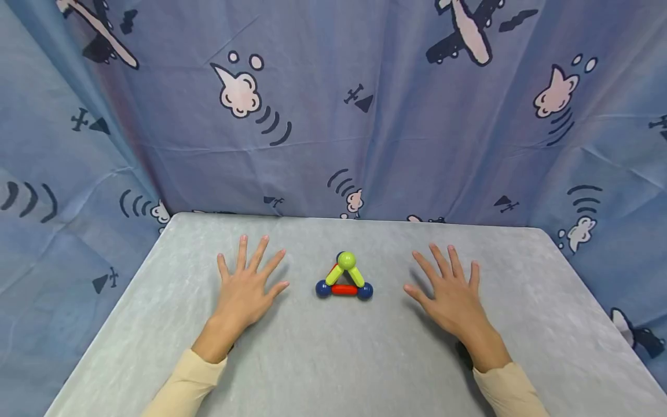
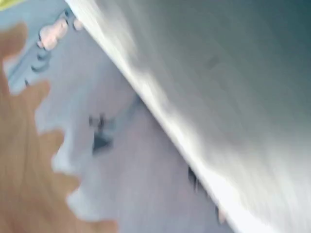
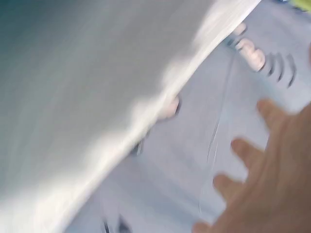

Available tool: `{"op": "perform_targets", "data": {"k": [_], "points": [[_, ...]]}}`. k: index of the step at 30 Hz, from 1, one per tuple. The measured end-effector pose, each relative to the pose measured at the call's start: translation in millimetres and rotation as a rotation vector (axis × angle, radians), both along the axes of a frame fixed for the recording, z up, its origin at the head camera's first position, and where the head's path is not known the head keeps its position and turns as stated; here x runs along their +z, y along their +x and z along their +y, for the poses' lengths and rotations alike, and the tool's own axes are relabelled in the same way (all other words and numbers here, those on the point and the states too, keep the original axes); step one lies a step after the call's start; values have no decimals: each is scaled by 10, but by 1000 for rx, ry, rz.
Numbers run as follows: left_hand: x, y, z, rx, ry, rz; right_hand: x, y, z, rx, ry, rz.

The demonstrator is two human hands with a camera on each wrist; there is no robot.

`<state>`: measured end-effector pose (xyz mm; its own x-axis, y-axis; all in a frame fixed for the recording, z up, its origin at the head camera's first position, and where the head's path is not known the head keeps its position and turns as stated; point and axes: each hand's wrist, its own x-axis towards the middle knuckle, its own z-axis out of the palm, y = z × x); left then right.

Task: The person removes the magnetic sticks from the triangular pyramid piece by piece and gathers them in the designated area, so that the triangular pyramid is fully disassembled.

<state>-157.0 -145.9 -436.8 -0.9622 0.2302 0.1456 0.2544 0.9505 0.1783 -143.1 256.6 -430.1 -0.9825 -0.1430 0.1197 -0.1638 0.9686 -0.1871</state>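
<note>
Between the two hands, on the table, stands a small pyramid of toy rods and balls [image 1: 345,289], with red rods and dark blue balls at its base. Lime-green rods rise from it to a lime-green ball [image 1: 347,260] on top. To its left my left hand [image 1: 246,294] is spread palm down, holding nothing; its fingers show blurred in the left wrist view. On the other side my right hand [image 1: 452,296] is spread likewise, and it too holds nothing. Neither hand touches the pyramid. Part of its far side is hidden.
The pale grey table [image 1: 333,359] runs back to a blue curtain [image 1: 312,162] printed with planes and clouds. More of this curtain hangs along the left and right sides. A dark band [image 1: 464,354] shows under the right wrist.
</note>
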Motion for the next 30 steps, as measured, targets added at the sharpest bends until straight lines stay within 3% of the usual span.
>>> {"op": "perform_targets", "data": {"k": [3, 5, 13, 19, 23, 30], "points": [[80, -57, 118, -59, -6, 15, 49, -30, -112, 51, -36, -25], [147, -102, 228, -109, 36, 7, 85, -57, -214, 81, -66, -37], [336, -276, 687, -351, 358, -125, 176, -141, -569, 193, -196, -53], [388, -360, 865, -487, 458, -160, 173, -201, -710, 239, -269, -30], [368, -355, 897, -524, 477, -156, 171, -197, -776, 250, -361, -40], [315, -278, 906, -507, 516, -99, 145, -139, -901, 233, -472, -132]]}}
